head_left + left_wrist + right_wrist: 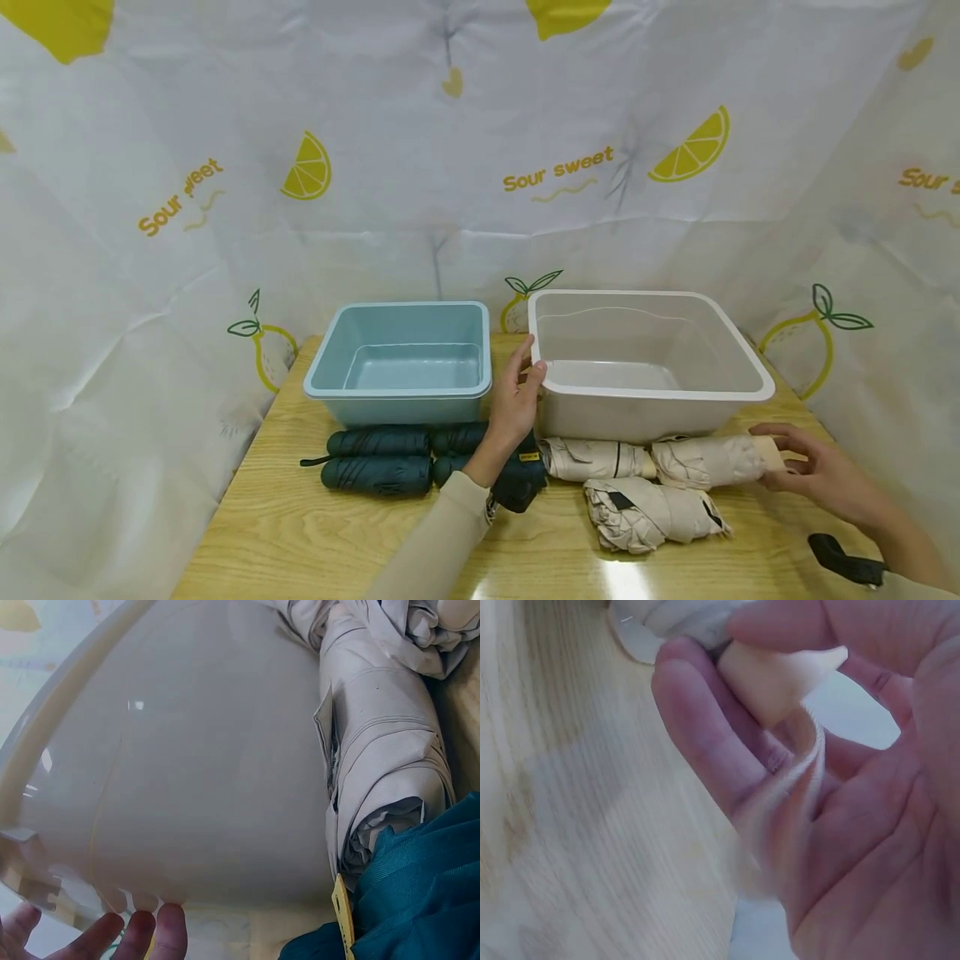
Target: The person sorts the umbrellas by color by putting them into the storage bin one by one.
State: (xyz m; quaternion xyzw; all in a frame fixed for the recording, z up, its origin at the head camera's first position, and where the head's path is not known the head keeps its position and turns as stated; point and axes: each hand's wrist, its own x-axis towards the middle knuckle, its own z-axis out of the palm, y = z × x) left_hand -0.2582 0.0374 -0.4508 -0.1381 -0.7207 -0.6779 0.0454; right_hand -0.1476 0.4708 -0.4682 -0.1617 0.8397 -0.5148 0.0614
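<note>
My right hand pinches the pale handle of a folded beige umbrella lying before the white bin. A strap loop hangs from that handle across the fingers. My left hand touches the left side of the white bin near its rim, fingers fairly straight. Two more beige umbrellas lie close by: one end to end with the held one, another nearer me. Below my left forearm and beside it are several dark green folded umbrellas, some partly hidden.
A light blue bin with nothing in it stands left of the white bin, which also holds nothing. Both sit at the back of the wooden table. A lemon-print cloth hangs behind and at both sides.
</note>
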